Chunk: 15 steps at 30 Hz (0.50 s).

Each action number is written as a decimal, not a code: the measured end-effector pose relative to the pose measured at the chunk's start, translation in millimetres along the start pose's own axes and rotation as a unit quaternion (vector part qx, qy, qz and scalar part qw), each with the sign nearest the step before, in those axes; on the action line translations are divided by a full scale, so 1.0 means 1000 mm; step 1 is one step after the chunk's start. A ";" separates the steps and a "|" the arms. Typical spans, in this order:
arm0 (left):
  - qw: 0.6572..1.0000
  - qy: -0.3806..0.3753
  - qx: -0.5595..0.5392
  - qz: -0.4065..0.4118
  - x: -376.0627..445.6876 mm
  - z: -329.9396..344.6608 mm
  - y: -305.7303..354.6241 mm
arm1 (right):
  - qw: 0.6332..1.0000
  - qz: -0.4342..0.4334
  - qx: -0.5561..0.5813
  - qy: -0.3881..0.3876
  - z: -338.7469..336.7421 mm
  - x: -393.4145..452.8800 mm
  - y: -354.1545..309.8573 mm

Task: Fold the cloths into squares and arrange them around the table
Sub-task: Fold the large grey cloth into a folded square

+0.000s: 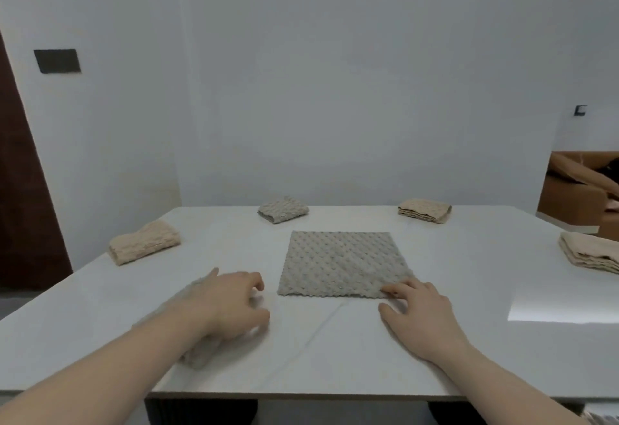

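Cloths: four folded ones [283, 209] ring the desk [469, 341] from 9 to 3 o'clock, while the grey cloth [341, 263] lies unfolded at centre, relaxed right hand [418, 310] touching its corner, left hand [231, 304] loosely curled over another grey piece [197, 354].

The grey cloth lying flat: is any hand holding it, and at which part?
Neither grips it. The right hand touches the grey cloth at its near right corner with straight fingers; the left hand is beside it.

A plain white wall [335, 89] rises behind the white surface [335, 351]. A dark brown door [23, 190] stands left, a black wall plate [57, 61] near it; a brown sofa [576, 190] shows right.
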State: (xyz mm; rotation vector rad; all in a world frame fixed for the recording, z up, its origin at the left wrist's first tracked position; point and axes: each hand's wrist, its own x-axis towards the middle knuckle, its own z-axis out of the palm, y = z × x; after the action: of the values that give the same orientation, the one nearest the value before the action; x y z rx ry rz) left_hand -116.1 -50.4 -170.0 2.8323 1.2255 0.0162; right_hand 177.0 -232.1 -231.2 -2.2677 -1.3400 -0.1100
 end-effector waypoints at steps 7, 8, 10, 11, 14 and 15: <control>0.988 0.068 -0.135 0.030 0.038 0.044 0.073 | 0.998 0.029 0.043 0.029 -0.005 -0.003 0.000; 0.986 0.085 -0.141 0.015 0.043 0.049 0.078 | 0.997 0.038 0.055 0.039 -0.004 -0.002 0.001; 0.981 0.126 -0.147 -0.019 0.048 0.057 0.085 | 0.995 0.060 0.059 0.051 -0.003 0.000 0.002; 0.977 0.144 -0.154 -0.029 0.049 0.060 0.088 | 0.994 0.073 0.057 0.051 -0.003 0.000 0.004; 0.965 0.177 -0.191 -0.034 0.048 0.065 0.084 | 0.994 0.090 0.052 0.039 -0.002 0.002 0.006; 0.958 0.187 -0.213 -0.031 0.047 0.066 0.081 | 0.994 0.090 0.054 0.042 -0.002 0.002 0.006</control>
State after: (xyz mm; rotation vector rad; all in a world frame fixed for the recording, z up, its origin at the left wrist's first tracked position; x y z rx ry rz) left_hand -22.6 -74.3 -232.0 2.4747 1.1866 0.7492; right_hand 183.7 -233.4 -231.3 -2.2540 -1.0674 -0.0700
